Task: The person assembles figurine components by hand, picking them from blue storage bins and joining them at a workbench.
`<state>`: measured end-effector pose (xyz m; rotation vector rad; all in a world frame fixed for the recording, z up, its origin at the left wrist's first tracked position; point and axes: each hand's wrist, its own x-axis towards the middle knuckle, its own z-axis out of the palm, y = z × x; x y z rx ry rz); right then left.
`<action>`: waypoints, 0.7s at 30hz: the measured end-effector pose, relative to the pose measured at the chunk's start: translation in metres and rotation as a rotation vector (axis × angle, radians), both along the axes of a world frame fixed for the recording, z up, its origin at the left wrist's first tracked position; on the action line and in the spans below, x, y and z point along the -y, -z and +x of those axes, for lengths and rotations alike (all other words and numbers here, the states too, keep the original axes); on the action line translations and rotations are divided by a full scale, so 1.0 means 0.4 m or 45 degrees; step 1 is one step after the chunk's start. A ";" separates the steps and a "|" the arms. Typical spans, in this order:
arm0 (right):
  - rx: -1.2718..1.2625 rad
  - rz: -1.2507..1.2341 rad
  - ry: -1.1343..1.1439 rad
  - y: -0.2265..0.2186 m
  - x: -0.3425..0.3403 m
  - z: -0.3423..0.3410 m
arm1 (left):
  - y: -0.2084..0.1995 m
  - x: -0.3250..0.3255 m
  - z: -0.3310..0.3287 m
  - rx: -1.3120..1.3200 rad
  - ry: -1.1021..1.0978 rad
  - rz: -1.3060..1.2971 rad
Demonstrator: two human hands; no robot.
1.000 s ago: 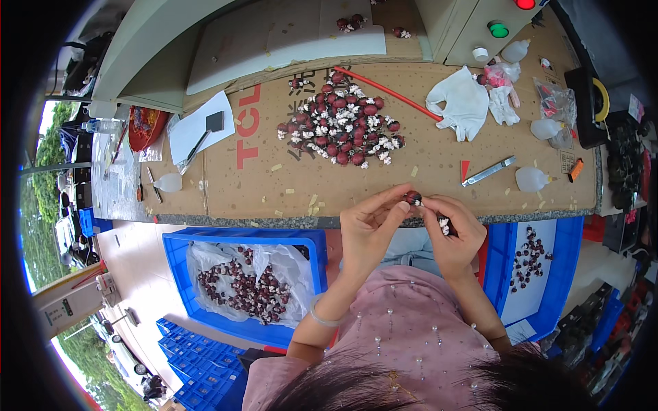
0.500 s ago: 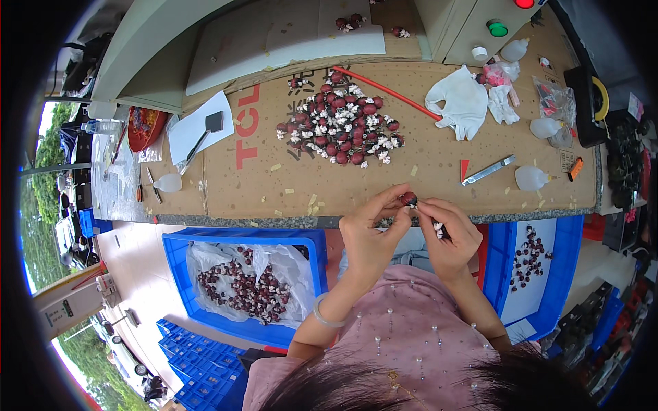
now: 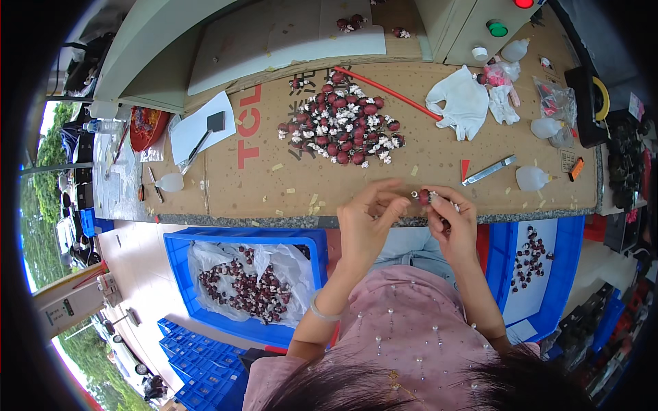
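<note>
My right hand [image 3: 456, 222] pinches a small piece with a round dark-red part [image 3: 424, 197] and a light bit at its left end. Another dark-and-white piece [image 3: 446, 225] shows against the palm, partly hidden by the fingers. Just left of it, my left hand [image 3: 363, 222] is raised with thumb and fingers apart and slightly blurred; nothing shows in it. Both hands are over the table's near edge. Beyond them lies a heap of similar dark-red, white and black pieces [image 3: 340, 123] on the cardboard-covered tabletop [image 3: 240, 188].
Blue bins [image 3: 315, 267] [image 3: 573, 264] with more pieces stand below the table at left and right. On the table are a red stick [image 3: 387, 92], white glove [image 3: 459, 103], metal tool [image 3: 489, 170], squeeze bottles [image 3: 531, 178], white sheet [image 3: 188, 140] and red bowl [image 3: 145, 130].
The left hand has let go of the piece and drawn slightly left, its fingers opening. The right hand now holds the piece alone, a little further right.
</note>
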<state>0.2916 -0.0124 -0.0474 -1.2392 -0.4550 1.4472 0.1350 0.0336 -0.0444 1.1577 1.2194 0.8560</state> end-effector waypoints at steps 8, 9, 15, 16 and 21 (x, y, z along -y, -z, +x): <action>-0.756 -0.080 0.202 0.012 -0.007 0.024 | 0.043 -0.099 0.015 -0.762 -0.024 0.772; -0.755 -0.078 0.206 0.016 -0.005 0.028 | 0.053 -0.101 0.026 -0.858 -0.026 0.878; -0.668 -0.203 0.107 0.021 -0.005 0.023 | 0.041 -0.094 0.040 -0.803 0.045 0.779; -0.469 -0.198 0.059 0.000 -0.012 0.013 | 0.047 -0.084 0.038 -0.803 0.047 0.778; 0.261 -0.084 -0.155 0.018 -0.030 0.012 | 0.054 -0.053 0.026 -0.622 0.134 0.621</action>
